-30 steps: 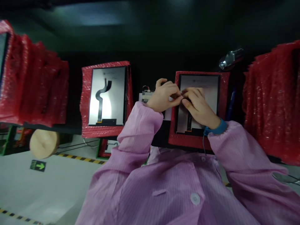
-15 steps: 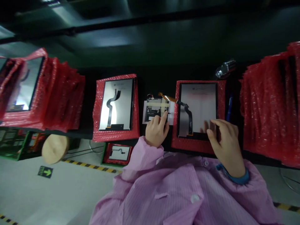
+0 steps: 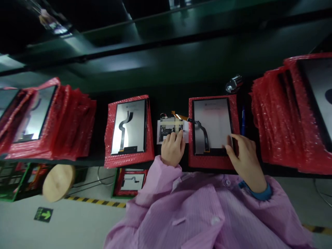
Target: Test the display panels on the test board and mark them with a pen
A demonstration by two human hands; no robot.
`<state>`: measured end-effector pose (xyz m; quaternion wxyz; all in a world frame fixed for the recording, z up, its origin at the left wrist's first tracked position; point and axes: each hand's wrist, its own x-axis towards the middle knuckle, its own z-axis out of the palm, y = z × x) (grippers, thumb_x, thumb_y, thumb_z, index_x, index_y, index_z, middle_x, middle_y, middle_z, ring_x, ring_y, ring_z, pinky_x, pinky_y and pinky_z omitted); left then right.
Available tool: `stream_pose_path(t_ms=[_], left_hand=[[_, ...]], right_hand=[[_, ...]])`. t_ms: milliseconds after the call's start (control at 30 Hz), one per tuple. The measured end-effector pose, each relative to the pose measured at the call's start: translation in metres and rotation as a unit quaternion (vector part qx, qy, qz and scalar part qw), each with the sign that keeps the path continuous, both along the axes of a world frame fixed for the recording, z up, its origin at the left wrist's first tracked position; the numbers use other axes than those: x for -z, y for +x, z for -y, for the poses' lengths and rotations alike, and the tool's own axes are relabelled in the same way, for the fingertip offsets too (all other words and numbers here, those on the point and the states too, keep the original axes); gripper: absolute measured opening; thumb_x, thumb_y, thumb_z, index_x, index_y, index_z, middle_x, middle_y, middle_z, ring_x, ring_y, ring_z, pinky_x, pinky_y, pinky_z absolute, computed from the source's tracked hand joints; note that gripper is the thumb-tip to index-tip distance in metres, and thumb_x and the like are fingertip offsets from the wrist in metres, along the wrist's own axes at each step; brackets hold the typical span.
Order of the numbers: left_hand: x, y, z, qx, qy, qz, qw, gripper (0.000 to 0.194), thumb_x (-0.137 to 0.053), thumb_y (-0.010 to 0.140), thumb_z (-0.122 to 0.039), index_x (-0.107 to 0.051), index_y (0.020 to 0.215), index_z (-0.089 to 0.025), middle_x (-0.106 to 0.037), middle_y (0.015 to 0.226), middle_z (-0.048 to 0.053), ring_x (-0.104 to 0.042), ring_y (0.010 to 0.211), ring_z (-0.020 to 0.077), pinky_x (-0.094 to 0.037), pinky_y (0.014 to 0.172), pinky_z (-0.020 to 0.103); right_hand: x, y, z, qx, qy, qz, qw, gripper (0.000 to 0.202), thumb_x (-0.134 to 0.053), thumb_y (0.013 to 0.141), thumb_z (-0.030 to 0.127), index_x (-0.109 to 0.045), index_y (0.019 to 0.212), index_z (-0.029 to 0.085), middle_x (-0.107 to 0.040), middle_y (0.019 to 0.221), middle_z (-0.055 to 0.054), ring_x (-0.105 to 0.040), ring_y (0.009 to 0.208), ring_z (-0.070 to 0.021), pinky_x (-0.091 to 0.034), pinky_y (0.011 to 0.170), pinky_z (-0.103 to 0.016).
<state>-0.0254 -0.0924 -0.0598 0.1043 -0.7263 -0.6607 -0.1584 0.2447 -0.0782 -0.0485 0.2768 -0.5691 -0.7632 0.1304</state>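
Observation:
My left hand (image 3: 172,148) rests at the lower edge of a small test circuit board (image 3: 168,125) on a white sheet, fingers reaching onto it and holding nothing. An orange flex cable (image 3: 180,116) runs from the board side to the black ribbon (image 3: 203,133) of a display panel (image 3: 216,117). That panel lies back side up on a red bubble-wrap bag (image 3: 207,163). Over its lower right edge is my right hand (image 3: 242,154), thumb and fingers apart; whether the fingertips touch the panel I cannot tell. Another panel (image 3: 137,128) lies on red wrap to the left.
Stacks of red bubble-wrap bags (image 3: 70,128) with panels stand at the left, with more bags (image 3: 269,121) at the right. A blue pen (image 3: 243,121) and a shiny metal object (image 3: 233,84) lie beyond my right hand. Below the bench are a round wooden stool (image 3: 58,182) and green crates (image 3: 22,186).
My view has tilted and turned slightly to the right, bringing a panel on the right stack into sight. Both hands stay at nearly the same places on the board and panel.

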Motion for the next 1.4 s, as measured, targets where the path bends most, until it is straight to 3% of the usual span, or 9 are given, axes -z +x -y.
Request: stream_pose_path(t_ms=[267,400,533,667,833,933,1133,1267,1400], left_hand=[[-0.002,0.051,0.021,0.105,-0.005,0.162,0.981,0.038,-0.047,0.103,-0.024,-0.051,0.138,-0.011,-0.068,0.13,0.017,-0.063,0.122,0.0276,-0.053,0.105,0.044],[-0.009,0.04,0.02,0.121,-0.058,0.222,0.966,0.037,-0.044,0.104,-0.031,-0.056,0.134,-0.012,-0.069,0.131,0.018,-0.064,0.125,0.0274,-0.053,0.108,0.047],[-0.032,0.013,0.007,0.095,-0.199,0.385,0.896,0.045,-0.04,0.105,-0.05,-0.071,0.102,-0.018,-0.076,0.112,0.013,-0.072,0.107,0.0258,-0.058,0.098,0.044],[-0.061,0.009,-0.015,-0.006,-0.088,0.607,0.79,0.055,-0.032,0.104,-0.059,-0.069,0.089,-0.02,-0.076,0.099,0.009,-0.073,0.094,0.0218,-0.061,0.082,0.036],[-0.086,0.016,-0.031,0.025,-0.062,0.708,0.703,0.053,-0.027,0.105,-0.053,-0.049,0.146,-0.029,-0.053,0.155,0.005,-0.055,0.14,0.0221,-0.055,0.107,0.04],[-0.089,0.012,-0.032,0.027,-0.09,0.722,0.685,0.054,-0.037,0.102,-0.047,-0.042,0.152,-0.029,-0.046,0.16,0.004,-0.049,0.145,0.0238,-0.054,0.108,0.041],[-0.08,0.003,-0.034,0.004,-0.061,0.752,0.656,0.054,-0.054,0.092,-0.035,-0.052,0.146,-0.026,-0.056,0.153,0.005,-0.054,0.141,0.0254,-0.049,0.115,0.042],[-0.082,-0.008,-0.036,-0.011,-0.07,0.73,0.68,0.051,-0.053,0.091,-0.032,-0.056,0.141,-0.027,-0.055,0.153,0.004,-0.052,0.143,0.0259,-0.048,0.116,0.045],[-0.087,-0.015,-0.036,-0.02,-0.071,0.706,0.704,0.048,-0.046,0.092,-0.037,-0.056,0.139,-0.032,-0.06,0.148,0.004,-0.061,0.134,0.0289,-0.056,0.106,0.051]], right_hand=[[0.003,-0.003,0.001,0.098,-0.116,-0.165,0.974,0.054,-0.058,0.089,0.053,-0.056,0.131,0.018,-0.061,0.13,-0.017,-0.055,0.121,-0.0313,-0.046,0.106,-0.055],[-0.027,-0.002,0.004,0.095,-0.188,-0.303,0.929,0.046,-0.057,0.092,0.05,-0.053,0.13,0.024,-0.059,0.133,-0.011,-0.059,0.117,-0.0243,-0.05,0.105,-0.048],[-0.078,-0.027,0.016,0.004,-0.114,-0.3,0.947,0.046,-0.056,0.097,0.039,-0.047,0.139,0.024,-0.055,0.139,-0.011,-0.055,0.127,-0.023,-0.049,0.109,-0.044],[-0.103,-0.065,0.016,-0.18,-0.076,-0.286,0.938,0.048,-0.053,0.099,0.035,-0.042,0.144,0.022,-0.054,0.143,-0.013,-0.05,0.135,-0.0239,-0.047,0.112,-0.044],[-0.066,-0.099,-0.002,-0.156,-0.157,-0.346,0.912,0.05,-0.039,0.104,0.05,-0.042,0.144,0.02,-0.051,0.147,-0.014,-0.048,0.135,-0.0247,-0.042,0.116,-0.049],[-0.041,-0.113,-0.006,-0.087,-0.198,-0.278,0.936,0.06,-0.038,0.101,0.058,-0.044,0.142,0.014,-0.053,0.144,-0.018,-0.046,0.134,-0.0323,-0.036,0.116,-0.062],[-0.041,-0.115,0.006,-0.216,-0.118,-0.344,0.906,0.053,-0.043,0.102,0.053,-0.043,0.144,0.021,-0.054,0.144,-0.013,-0.045,0.137,-0.0239,-0.041,0.118,-0.048],[-0.022,-0.109,-0.001,-0.084,-0.18,-0.33,0.923,0.057,-0.046,0.099,0.053,-0.042,0.146,0.021,-0.051,0.146,-0.016,-0.047,0.138,-0.0274,-0.038,0.118,-0.055],[-0.01,-0.105,-0.011,-0.08,-0.23,-0.361,0.9,0.068,-0.042,0.099,0.061,-0.032,0.156,0.024,-0.047,0.152,-0.015,-0.045,0.142,-0.0266,-0.039,0.117,-0.054]])
